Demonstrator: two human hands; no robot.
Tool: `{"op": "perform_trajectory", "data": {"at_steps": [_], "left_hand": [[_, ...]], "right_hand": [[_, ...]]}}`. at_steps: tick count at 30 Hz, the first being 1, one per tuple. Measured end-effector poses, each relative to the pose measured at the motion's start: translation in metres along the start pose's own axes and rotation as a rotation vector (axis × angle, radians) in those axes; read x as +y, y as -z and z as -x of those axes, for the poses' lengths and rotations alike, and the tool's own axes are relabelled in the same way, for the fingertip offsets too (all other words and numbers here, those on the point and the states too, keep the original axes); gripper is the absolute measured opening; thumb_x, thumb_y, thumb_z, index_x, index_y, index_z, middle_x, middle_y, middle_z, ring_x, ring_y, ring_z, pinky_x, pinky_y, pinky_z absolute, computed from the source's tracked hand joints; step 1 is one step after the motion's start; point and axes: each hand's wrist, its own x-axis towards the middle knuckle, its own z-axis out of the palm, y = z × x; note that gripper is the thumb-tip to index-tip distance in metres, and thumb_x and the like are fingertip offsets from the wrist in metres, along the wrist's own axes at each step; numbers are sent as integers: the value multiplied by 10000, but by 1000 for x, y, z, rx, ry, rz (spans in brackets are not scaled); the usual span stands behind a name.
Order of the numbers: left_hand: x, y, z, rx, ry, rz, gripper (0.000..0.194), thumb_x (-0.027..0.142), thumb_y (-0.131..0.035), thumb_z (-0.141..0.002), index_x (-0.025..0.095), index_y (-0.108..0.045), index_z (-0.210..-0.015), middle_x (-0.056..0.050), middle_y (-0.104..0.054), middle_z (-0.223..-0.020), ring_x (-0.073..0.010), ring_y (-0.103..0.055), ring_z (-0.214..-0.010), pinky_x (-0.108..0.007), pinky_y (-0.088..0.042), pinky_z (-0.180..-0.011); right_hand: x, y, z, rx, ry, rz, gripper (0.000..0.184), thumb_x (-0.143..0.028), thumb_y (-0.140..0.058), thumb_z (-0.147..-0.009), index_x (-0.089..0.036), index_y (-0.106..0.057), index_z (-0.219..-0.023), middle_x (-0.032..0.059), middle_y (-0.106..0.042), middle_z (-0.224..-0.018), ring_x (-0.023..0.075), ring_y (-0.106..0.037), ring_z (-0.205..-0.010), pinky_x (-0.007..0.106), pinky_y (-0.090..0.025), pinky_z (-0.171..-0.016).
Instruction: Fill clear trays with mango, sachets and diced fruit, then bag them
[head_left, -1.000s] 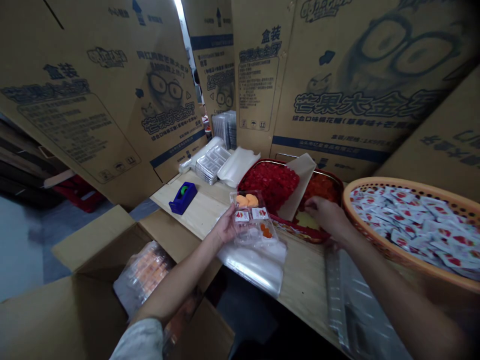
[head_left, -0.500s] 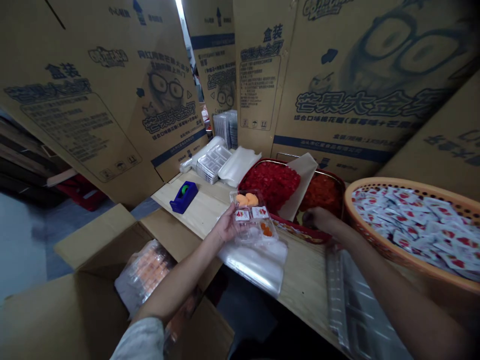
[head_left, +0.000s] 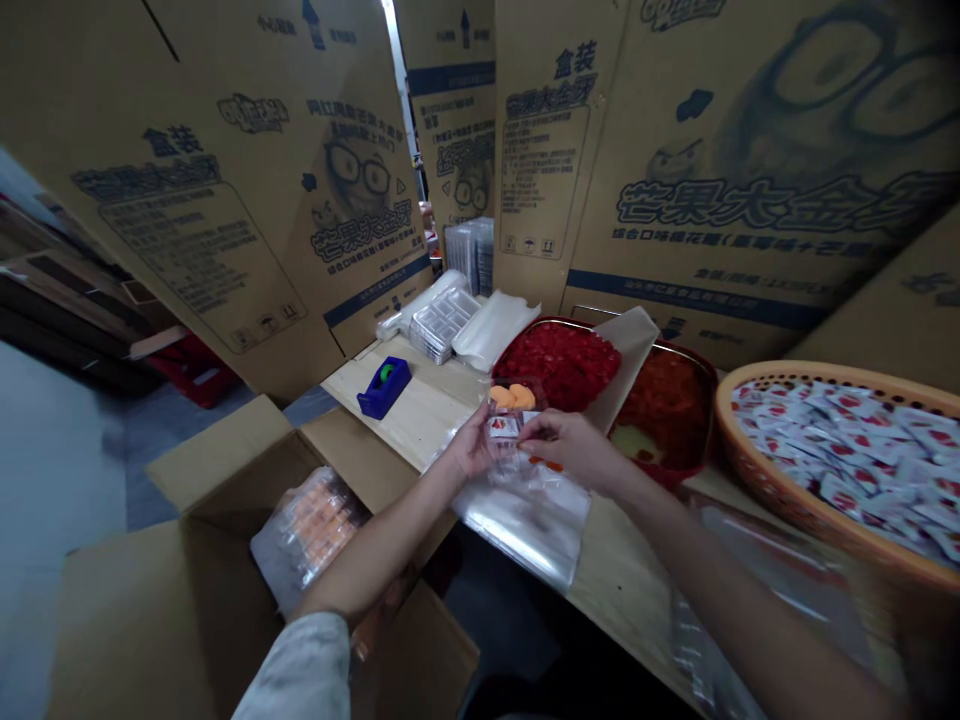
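Observation:
My left hand grips a clear plastic compartment tray by its left side. In the tray lie orange puffy sweets, a small white printed sachet and small orange pieces. Over the tray's right side is my right hand, thumb and fingers pinched together; what they hold, if anything, is too small to make out. It covers part of the tray. Beneath both hands lies a stack of clear plastic film bags at the table edge.
Behind the tray stand a tub of red pieces and a tub of orange pieces. An orange basket of sachets is at right. A blue tape dispenser, stacked empty trays and an open carton sit left.
My right hand has moved left from the tub of orange pieces to above the tray. My left hand still holds the tray. The view has turned slightly left.

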Motion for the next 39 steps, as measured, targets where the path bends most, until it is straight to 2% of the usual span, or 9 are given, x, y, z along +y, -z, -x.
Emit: {"op": "perform_trajectory", "data": {"at_steps": [6,14,20,24,27,29,33,35,39], "left_hand": [[1,-2,0,-1,55,15,517,495,-313,-896,84,-620,-965,-97,-672,-719,-205,-636,-617,-338,-505,-631],[-2,-1,-3,-25,5,25,469,456,-327,-905,99,-631,-893,-81,-665,-678,-173,-619,-550,-280,-485,-548],[0,-5,-1,-36,43,46,509,460,-299,-912,90,-638,-828,-87,-656,-634,-165,-610,-524,-263,-469,-542],[-1,-2,-2,-64,73,67,528,476,-287,-910,89,-642,-854,-96,-661,-653,-181,-624,-557,-297,-483,-604],[-2,5,-5,-72,59,81,502,487,-340,-893,84,-636,-929,-108,-678,-715,-206,-645,-627,-358,-490,-704],[-3,9,-8,-79,42,92,505,495,-368,-881,76,-619,-1009,-124,-688,-779,-233,-657,-717,-400,-476,-777],[-1,13,-10,-76,27,95,496,480,-383,-883,77,-584,-1089,-129,-691,-862,-243,-654,-805,-424,-457,-836],[0,13,-9,-62,35,78,487,480,-378,-885,79,-592,-1060,-124,-692,-847,-236,-656,-775,-416,-470,-810],[-1,10,-9,-54,32,57,483,494,-378,-880,86,-610,-994,-124,-694,-833,-239,-660,-742,-400,-488,-757]], "right_hand": [[8,-33,-16,-81,-32,-8,85,-94,-566,-607,-150,-630,-599,-9,-590,-597,112,-513,-584,226,-410,-565],[19,-28,-22,-20,21,-73,84,-130,-582,-587,-149,-647,-635,9,-607,-627,137,-531,-607,247,-415,-561],[14,-30,-24,-68,32,-169,158,-146,-578,-597,-152,-649,-737,7,-626,-706,134,-559,-660,267,-453,-634],[10,-31,-22,-42,-1,-196,197,-173,-606,-603,-154,-642,-796,-3,-624,-711,124,-556,-653,261,-457,-631],[10,-15,-17,24,25,-178,197,-205,-592,-650,-170,-636,-839,11,-652,-803,138,-582,-727,271,-469,-681],[14,6,-12,171,32,-49,173,-204,-549,-696,-180,-632,-845,23,-654,-840,149,-588,-759,279,-463,-694],[28,50,1,441,-22,516,136,-175,-531,-723,-193,-653,-781,49,-639,-860,191,-569,-825,301,-413,-693],[31,58,7,390,-17,727,102,-213,-566,-736,-206,-667,-735,51,-633,-875,212,-555,-882,308,-383,-706],[24,39,15,60,-21,867,116,-240,-579,-761,-241,-694,-759,37,-629,-900,204,-545,-927,298,-336,-723]]}}
